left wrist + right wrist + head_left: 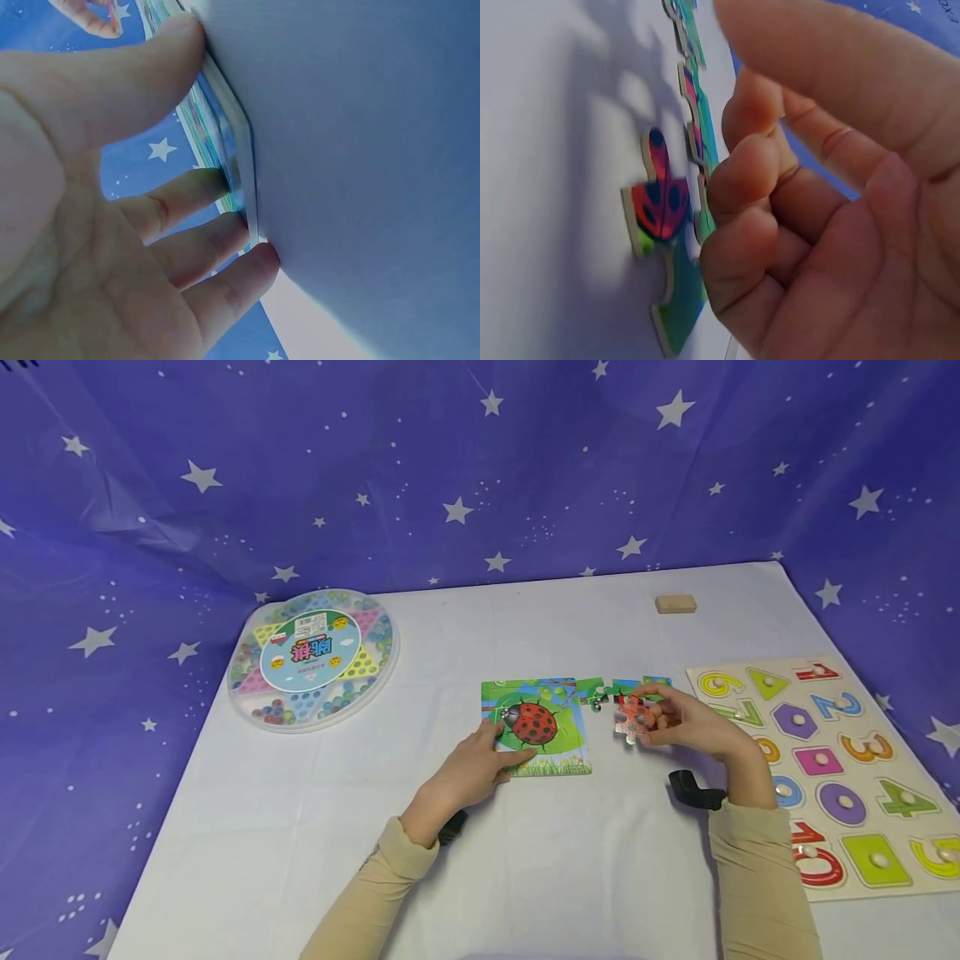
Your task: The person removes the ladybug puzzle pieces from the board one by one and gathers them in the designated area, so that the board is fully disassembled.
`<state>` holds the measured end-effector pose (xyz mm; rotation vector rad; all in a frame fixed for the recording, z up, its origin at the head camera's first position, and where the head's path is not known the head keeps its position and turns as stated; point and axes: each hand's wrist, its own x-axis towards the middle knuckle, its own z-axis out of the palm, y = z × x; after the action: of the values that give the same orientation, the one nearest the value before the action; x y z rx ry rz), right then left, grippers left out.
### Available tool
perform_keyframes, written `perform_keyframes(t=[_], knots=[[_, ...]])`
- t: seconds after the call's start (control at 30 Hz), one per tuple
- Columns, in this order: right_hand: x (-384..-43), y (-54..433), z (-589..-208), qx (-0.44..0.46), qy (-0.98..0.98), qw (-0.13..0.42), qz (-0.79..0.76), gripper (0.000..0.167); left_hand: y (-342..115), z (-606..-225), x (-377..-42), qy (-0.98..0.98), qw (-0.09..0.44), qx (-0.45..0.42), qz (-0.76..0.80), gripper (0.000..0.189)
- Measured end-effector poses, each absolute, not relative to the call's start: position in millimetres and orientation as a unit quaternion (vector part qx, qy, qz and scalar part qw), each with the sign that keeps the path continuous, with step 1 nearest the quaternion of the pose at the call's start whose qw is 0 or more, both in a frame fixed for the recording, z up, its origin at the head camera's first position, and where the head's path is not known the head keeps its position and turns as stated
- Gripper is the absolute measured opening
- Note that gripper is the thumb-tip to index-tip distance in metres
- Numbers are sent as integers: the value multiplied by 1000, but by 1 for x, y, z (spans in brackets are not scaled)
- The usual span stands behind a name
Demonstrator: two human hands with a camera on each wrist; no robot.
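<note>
A square ladybug puzzle picture (566,739) lies flat on the white table. My left hand (468,768) rests at its lower left corner, thumb and fingers spread and touching it; in the left wrist view the fingertips (259,259) lie along its edge. Just right of the picture, my right hand (693,722) holds a red ladybug puzzle piece (632,718) at its fingertips, the piece tilted and glossy with light. In the right wrist view the piece (660,206) shows beside the curled fingers. Behind it lie several loose puzzle pieces (592,687) with green and blue print.
To the right is a wooden number-and-shape board (817,789) with knobs, partly behind the right forearm. A round Chinese checkers case (311,660) with coloured marbles sits at the back left. A small wooden block (676,604) lies near the back edge, before the starry purple cloth (420,468).
</note>
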<state>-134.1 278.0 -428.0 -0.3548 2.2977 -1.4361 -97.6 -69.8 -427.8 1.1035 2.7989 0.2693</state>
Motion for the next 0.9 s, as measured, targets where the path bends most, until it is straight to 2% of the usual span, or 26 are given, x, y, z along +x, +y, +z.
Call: perform_keyframes(t=[0.33, 0.9], knots=[[-132, 276, -428, -125, 869, 195, -438, 64, -70, -428, -98, 925, 56, 367, 85, 44], [-133, 274, -428, -125, 871, 199, -431, 59, -70, -427, -98, 926, 56, 365, 81, 43]])
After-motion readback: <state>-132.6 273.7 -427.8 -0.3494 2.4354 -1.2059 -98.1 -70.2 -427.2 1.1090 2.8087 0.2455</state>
